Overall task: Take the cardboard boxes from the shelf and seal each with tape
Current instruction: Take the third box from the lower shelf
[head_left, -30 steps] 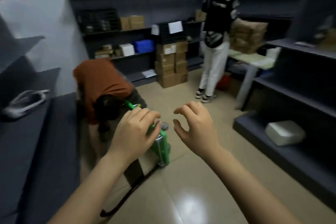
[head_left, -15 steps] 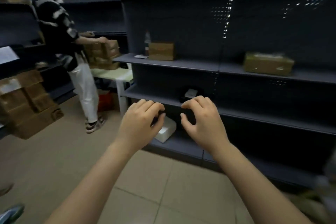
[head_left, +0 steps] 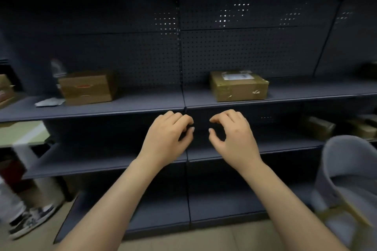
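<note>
Both hands are up in front of the dark shelf (head_left: pixel 142 106), side by side and apart. The left hand (head_left: pixel 169 136) hovers with its fingers (head_left: pixel 182 118) loosely curled, nothing in them. The right hand (head_left: pixel 232 138) mirrors it, fingers (head_left: pixel 224 115) bent and relaxed, nothing grasped. Both hang just below the front edge of the board that carries the boxes. On that board, right of the centre upright and close to the front edge, sits a taped cardboard box (head_left: pixel 238 87) with a white label on top. Toward the left end stands a second cardboard box (head_left: pixel 87 88), a scrap of white paper (head_left: pixel 49 102) just beside it. More brown parcels (head_left: pixel 318 129) lie on the lower board at the right end. A grey bin (head_left: pixel 346 173) stands at the right.
</note>
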Tool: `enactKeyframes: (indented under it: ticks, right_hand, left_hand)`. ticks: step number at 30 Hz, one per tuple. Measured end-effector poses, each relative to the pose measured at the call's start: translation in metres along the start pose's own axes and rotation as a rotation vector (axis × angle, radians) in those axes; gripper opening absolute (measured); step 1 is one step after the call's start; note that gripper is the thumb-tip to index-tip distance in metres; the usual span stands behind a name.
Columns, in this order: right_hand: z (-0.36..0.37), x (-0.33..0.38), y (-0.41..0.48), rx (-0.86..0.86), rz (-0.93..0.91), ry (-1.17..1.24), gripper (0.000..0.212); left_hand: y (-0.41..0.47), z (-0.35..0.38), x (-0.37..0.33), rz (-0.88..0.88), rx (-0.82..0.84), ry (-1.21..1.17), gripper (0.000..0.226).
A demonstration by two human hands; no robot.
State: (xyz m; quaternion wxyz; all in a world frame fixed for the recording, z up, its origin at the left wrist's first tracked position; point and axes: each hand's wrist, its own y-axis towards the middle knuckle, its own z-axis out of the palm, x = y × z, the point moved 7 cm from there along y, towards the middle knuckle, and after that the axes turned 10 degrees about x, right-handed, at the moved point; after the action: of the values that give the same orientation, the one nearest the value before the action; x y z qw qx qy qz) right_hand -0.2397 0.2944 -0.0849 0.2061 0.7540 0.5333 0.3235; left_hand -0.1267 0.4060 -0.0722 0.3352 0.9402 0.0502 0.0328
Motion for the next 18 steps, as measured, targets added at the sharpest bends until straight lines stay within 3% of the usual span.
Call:
enactKeyframes:
  ticks: [11,15,18]
  right_hand:
    - [0.039,-0.19,0.099,0.007,0.205,-0.14,0.019]
    - [0.055,-0.278,0.131,0.026,0.229,-0.115,0.019]
    - [0.052,-0.345,0.154,-0.031,0.331,-0.089,0.02]
  left_hand:
    - [0.171,0.164,0.069,0.055,0.073,-0.153,0.022]
    - [0.222,0.23,0.087,-0.075,0.063,-0.203,0.027]
    - [0.256,0.272,0.106,-0.301,0.065,-0.33,0.031]
